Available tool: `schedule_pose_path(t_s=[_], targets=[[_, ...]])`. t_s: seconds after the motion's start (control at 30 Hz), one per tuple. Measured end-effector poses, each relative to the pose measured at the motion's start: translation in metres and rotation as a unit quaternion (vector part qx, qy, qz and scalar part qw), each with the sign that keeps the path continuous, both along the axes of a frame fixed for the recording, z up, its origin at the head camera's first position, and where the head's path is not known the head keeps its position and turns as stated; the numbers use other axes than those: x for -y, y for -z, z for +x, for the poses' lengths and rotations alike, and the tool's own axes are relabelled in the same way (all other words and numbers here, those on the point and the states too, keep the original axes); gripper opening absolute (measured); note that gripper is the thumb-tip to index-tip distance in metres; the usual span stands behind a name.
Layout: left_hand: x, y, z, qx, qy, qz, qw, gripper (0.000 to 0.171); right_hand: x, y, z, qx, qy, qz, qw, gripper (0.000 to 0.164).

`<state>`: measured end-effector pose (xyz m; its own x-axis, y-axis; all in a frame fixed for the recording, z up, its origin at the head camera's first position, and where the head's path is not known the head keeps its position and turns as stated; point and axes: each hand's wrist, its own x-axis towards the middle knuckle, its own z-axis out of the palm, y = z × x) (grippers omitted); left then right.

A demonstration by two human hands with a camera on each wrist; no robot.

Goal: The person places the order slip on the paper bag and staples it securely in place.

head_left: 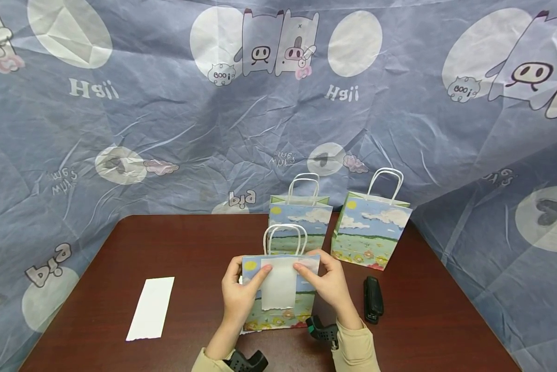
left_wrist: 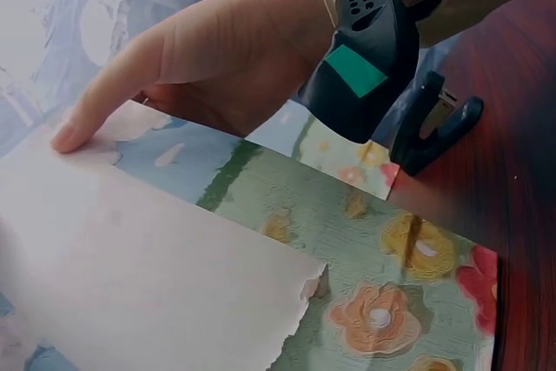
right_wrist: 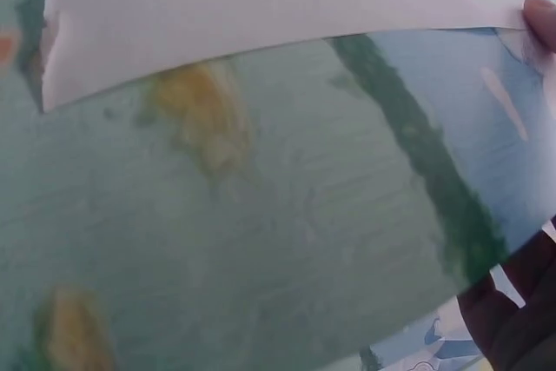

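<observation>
Both hands hold a paper gift bag (head_left: 278, 318) with a painted meadow, flowers and white twisted handles. A white paper slip (head_left: 278, 287) with a torn lower edge lies flat against its front, its top near the bag's rim. My left hand (head_left: 238, 297) grips the bag's left side, its thumb pressing the slip's upper left corner. On the opposite side my right hand (head_left: 333, 281) does the same, thumb on the upper right corner and fingers behind the bag. The left wrist view shows the slip (left_wrist: 148, 258) from close by; fingers behind the bag are mostly hidden.
Two similar gift bags (head_left: 373, 230) stand at the back right, one partly behind the held bag. A black stapler (head_left: 373, 299) lies to the right on the brown table (head_left: 190, 243). Another white paper slip (head_left: 151, 309) lies at the left. A printed blue cloth (head_left: 167, 113) hangs behind.
</observation>
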<state>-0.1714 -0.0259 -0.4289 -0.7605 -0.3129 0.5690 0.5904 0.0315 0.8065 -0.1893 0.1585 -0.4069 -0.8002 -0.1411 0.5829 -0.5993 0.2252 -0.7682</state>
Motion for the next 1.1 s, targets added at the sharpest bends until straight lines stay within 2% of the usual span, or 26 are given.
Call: schedule_pose_path(t_s=[0.23, 0.5, 0.7, 0.8, 0.97, 1.1], targets=[[0.002, -0.002, 0.0, 0.012, 0.024, 0.004, 0.9996, 0.024, -0.003, 0.001, -0.001, -0.021, -0.005, 0.003, 1.0, 0.017], [0.004, -0.004, 0.001, 0.009, 0.038, 0.012, 0.9992, 0.026, -0.004, 0.0, -0.002, -0.032, -0.044, -0.004, 0.998, 0.011], [0.005, -0.004, 0.0, 0.015, 0.051, 0.022, 0.9984, 0.027, -0.005, 0.0, -0.002, -0.043, -0.046, 0.008, 0.998, 0.012], [0.009, 0.001, -0.003, 0.022, 0.079, 0.023, 0.9963, 0.028, -0.005, 0.0, -0.002, -0.04, -0.046, 0.01, 0.998, 0.013], [0.019, 0.017, -0.014, 0.045, 0.152, 0.029, 0.9869, 0.035, -0.004, -0.001, -0.001, -0.032, -0.046, 0.013, 0.998, 0.014], [0.024, 0.022, -0.017, 0.053, 0.174, 0.027, 0.9829, 0.034, -0.004, 0.0, -0.001, -0.04, -0.047, 0.012, 0.998, 0.015]])
